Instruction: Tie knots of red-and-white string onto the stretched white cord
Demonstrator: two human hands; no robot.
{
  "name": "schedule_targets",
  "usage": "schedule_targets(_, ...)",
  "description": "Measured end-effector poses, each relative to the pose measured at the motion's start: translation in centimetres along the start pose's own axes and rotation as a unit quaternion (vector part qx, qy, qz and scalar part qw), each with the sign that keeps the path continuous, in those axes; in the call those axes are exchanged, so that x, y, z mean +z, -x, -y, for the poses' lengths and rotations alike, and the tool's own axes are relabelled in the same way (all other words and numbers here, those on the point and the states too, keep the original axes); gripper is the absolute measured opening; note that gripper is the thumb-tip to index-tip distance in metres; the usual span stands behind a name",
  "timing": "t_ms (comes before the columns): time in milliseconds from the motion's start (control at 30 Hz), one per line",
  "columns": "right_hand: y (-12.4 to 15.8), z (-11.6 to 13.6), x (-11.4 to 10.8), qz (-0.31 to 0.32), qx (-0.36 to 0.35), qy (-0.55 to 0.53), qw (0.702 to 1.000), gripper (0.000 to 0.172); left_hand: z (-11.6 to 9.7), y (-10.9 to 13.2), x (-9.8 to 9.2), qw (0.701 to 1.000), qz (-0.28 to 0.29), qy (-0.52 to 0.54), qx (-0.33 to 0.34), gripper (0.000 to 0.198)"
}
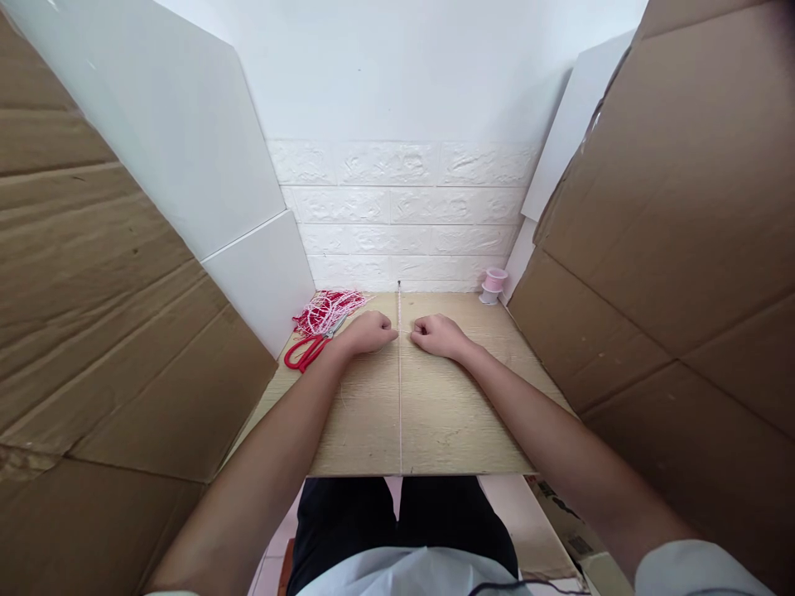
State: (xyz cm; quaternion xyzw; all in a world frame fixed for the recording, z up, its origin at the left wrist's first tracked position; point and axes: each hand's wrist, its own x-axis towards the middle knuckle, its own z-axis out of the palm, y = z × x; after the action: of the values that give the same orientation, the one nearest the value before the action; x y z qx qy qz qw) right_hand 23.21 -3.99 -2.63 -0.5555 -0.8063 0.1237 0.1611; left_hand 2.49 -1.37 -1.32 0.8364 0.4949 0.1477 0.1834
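Observation:
A thin pale cord (400, 397) runs straight from a small dark nail (399, 284) at the back of the table to the front edge. Its upper stretch, near the nail, looks thicker and knotted or braided. My left hand (371, 332) is closed just left of this thicker stretch, its fingertips at the cord. On the other side, my right hand (440, 336) is closed too, a small gap away from the cord. Any strand ends inside the fingers are too fine or hidden to make out.
Red-handled scissors (305, 352) lie at the left beside a heap of red and pink-white cords (328, 312). Two stacked spools (493, 284), pink above white, stand at the back right. Cardboard walls (652, 248) flank the wooden table (460, 422); a white brick-pattern wall (397, 207) closes the back.

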Motion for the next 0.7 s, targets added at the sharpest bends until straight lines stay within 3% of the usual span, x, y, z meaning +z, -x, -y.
schedule_targets(700,0.03,-0.31,0.08,0.004,-0.007,0.005,1.000,0.022,-1.00,-0.03,-0.01,1.000,0.000,-0.028,-0.006,0.027)
